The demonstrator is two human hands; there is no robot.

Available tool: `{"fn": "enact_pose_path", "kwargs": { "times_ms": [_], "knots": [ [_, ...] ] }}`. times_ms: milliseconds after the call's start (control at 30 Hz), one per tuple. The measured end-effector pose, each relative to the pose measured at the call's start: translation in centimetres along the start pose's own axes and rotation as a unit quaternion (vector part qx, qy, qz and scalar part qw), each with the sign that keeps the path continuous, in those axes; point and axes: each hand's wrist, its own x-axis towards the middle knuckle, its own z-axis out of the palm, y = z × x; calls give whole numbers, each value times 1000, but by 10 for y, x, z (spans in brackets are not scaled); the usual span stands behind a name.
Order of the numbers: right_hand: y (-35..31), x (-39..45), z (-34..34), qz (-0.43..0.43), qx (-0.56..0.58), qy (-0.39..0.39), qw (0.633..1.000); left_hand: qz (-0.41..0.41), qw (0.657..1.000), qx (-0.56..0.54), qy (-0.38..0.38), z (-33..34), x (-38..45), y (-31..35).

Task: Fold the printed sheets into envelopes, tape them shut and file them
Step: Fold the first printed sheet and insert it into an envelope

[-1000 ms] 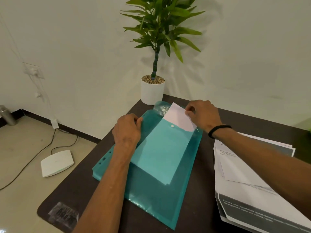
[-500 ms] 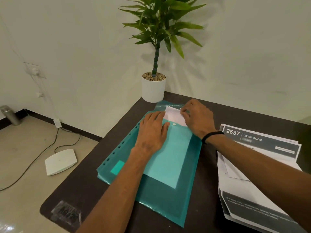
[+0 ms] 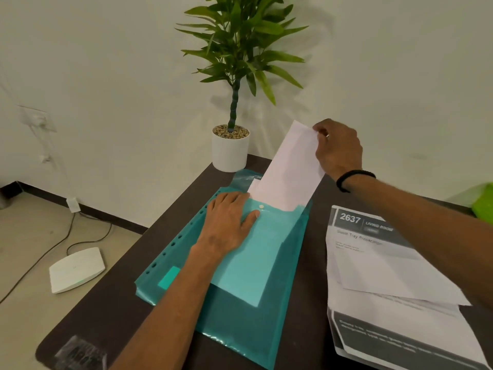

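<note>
Both your hands work the translucent teal plastic folder (image 3: 256, 303) on the dark table (image 3: 120, 303): your left hand (image 3: 226, 225) presses flat on it, fingers spread; your right hand (image 3: 337, 148) pinches the white folded paper envelope (image 3: 288, 172), half inside its mouth.

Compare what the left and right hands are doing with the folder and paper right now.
The left hand lies flat, fingers straight, pressing the teal folder down; the right hand is raised, pinching the white folded sheet by its top edge. Both work at the folder's mouth.
</note>
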Motion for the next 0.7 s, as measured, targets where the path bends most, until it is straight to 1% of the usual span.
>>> {"fn": "enact_pose_path", "kwargs": {
  "times_ms": [100, 167, 267, 367, 433, 500, 533, 567, 633, 700],
  "knots": [
    [12, 8, -32, 35, 44, 64, 996, -2, 1000, -1, -11, 2, 0, -2],
    [22, 8, -54, 76, 90, 105, 988, 5, 1000, -7, 2, 1, 0, -2],
    [36, -7, -84, 142, 187, 150, 961, 23, 997, -43, 61, -10, -1, 9],
    [51, -37, -106, 186, 273, 172, 928, 48, 989, -69, 119, -21, -1, 28],
    [56, -58, -118, 213, 318, 194, 903, 25, 988, -104, 107, -25, 0, 44],
    [58, -76, -129, 245, 363, 210, 874, -34, 984, -162, 58, -33, 2, 70],
    [58, -83, -134, 261, 391, 209, 858, -69, 973, -217, 34, -38, 2, 84],
    [58, -91, -139, 279, 418, 202, 841, -102, 952, -287, 15, -43, 4, 97],
    [54, -107, -151, 314, 458, 175, 813, -133, 893, -431, 2, -55, 3, 117],
    [50, -125, -164, 339, 480, 131, 798, -140, 831, -538, -7, -65, -4, 130]
  ]
}}
